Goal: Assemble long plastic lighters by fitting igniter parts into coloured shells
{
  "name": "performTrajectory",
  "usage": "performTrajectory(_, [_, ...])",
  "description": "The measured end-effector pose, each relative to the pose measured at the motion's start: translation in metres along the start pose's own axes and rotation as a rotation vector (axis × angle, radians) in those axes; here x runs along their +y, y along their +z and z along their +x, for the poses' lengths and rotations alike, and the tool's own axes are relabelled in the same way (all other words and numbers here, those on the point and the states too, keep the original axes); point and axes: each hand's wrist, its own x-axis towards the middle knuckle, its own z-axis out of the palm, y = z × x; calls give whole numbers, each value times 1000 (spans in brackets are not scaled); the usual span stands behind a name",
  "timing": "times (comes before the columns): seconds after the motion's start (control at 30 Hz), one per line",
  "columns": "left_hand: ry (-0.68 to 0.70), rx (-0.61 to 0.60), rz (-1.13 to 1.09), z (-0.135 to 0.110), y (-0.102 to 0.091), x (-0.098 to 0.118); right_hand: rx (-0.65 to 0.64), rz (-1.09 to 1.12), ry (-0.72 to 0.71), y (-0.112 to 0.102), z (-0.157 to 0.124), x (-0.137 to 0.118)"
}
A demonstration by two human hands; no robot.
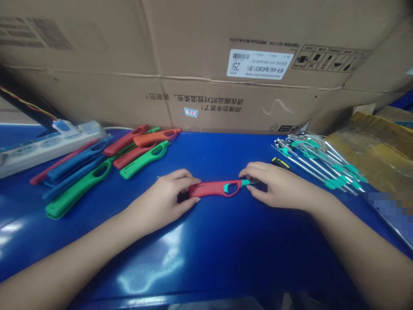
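A red gas lighter (211,190) with a teal trigger lies level just in front of me. My left hand (171,196) is closed on its butt end, thumb below and fingers above. At the other end, my right hand (275,183) pinches around the dark nozzle beside the teal collar (245,183); its fingers partly cover that rod. A yellow-and-black tool handle (280,162) shows just behind my right hand. Thin metal pins (158,178) stick out behind my left hand.
Green, blue, red and orange lighter casings (145,159) lie piled at left, beside a white power strip (48,144). Metal lighter rods with teal parts (318,159) are heaped at right. Brown cardboard (193,51) walls off the back of the blue table (219,258).
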Motion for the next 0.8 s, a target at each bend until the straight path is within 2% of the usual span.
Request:
performTrajectory(0.07, [1, -1, 6, 0, -1, 0, 7, 18, -21, -2, 0, 0])
performTrajectory(0.13, [3, 1, 12, 0, -2, 0, 81, -22, 33, -8, -2, 3])
performTrajectory(0.2, [5, 5, 15, 0, -2, 0, 195, -148, 188, -15, -4, 11])
performTrajectory(0.27, [3, 3, 20, 0, -2, 1, 253, -311, 405, -21, -7, 22])
performTrajectory(0.33, [-3, -4, 23, 0, -3, 2, 189, -425, 621, -23, -9, 34])
performTrajectory(0.37, [-4, -8, 21, 0, -3, 2, 163, -441, 673, -23, -10, 40])
performTrajectory(0.47, [0, -23, 17, -1, -4, 4, 86, -441, 741, -19, -9, 46])
performTrajectory(0.57, [12, -34, 48, -3, -4, 6, 113, -467, 791, -21, -6, 34])
performTrajectory(0.67, [35, -56, 111, -8, -4, 13, 294, -496, 836, -31, -5, 6])
performTrajectory(0.7, [42, -75, 132, -10, -3, 16, 413, -476, 825, -33, -4, -6])
performTrajectory(0.73, [41, -87, 163, -12, -3, 20, 650, -328, 712, -35, -3, -17])
performTrajectory(0.77, [42, -99, 200, -15, -2, 24, 817, -170, 551, -36, -1, -30])
performTrajectory(0.8, [45, -110, 233, -17, -1, 28, 885, -41, 424, -36, 2, -42])
